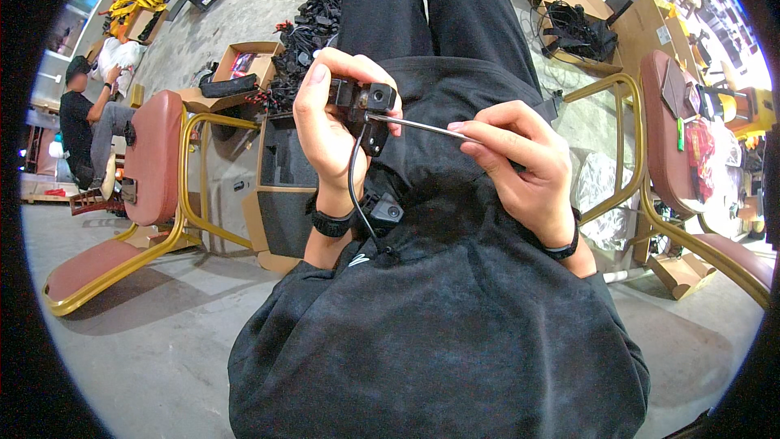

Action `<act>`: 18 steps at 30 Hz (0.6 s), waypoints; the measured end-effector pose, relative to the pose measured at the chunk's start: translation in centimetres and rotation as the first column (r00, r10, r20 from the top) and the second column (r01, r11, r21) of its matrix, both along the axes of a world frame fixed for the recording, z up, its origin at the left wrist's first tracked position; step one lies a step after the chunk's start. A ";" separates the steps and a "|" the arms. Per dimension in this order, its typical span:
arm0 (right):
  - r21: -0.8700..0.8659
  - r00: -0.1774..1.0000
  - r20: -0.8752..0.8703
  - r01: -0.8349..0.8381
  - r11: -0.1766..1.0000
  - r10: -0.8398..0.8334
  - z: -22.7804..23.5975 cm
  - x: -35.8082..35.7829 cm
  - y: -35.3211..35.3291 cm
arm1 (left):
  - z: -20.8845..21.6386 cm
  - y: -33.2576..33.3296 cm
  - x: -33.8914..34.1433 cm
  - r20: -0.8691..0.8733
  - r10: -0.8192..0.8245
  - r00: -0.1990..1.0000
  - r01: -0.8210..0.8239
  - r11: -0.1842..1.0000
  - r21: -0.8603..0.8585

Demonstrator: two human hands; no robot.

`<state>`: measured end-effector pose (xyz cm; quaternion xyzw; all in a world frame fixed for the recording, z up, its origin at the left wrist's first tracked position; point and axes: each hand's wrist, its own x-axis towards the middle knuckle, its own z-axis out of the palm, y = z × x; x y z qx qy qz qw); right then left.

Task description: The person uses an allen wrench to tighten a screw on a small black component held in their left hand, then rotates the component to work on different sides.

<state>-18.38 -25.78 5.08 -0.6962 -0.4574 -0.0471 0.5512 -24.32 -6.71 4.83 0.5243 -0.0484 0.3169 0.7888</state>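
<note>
Above my lap, my left hand (pixel 329 114) is closed around a small black camera (pixel 379 99) with a round lens on its face. A thin black cable (pixel 352 175) runs down from the camera past my wrist. My right hand (pixel 520 158) pinches a slim metal rod (pixel 418 124), perhaps a hex key; its handle end is hidden in the fingers. The rod's far tip meets the camera's lower body beside the cable. Another small black camera (pixel 390 211) rests against my dark clothing, just right of my left wrist.
Padded chairs with gold frames stand to the left (pixel 154 154) and right (pixel 670 130). Beyond my left hand lie a heap of black cables (pixel 305 45) and an open cardboard box (pixel 244 61). More cables (pixel 577 32) fill a box at right. A person (pixel 81 118) sits far left.
</note>
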 end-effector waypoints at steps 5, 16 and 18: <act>0.018 1.000 -0.023 -0.006 1.000 0.007 -0.4 -0.2 0.1 | -0.1 0.0 0.0 0.003 -0.005 1.000 0.005 1.000 -0.001; 0.020 1.000 -0.003 -0.001 1.000 0.001 -0.6 -0.6 0.1 | -0.1 -0.2 -0.6 -0.002 -0.003 1.000 0.003 1.000 -0.013; 0.012 1.000 0.011 0.008 1.000 -0.008 -0.5 -0.8 0.0 | -0.1 -0.2 -0.9 -0.009 0.000 1.000 0.000 1.000 -0.015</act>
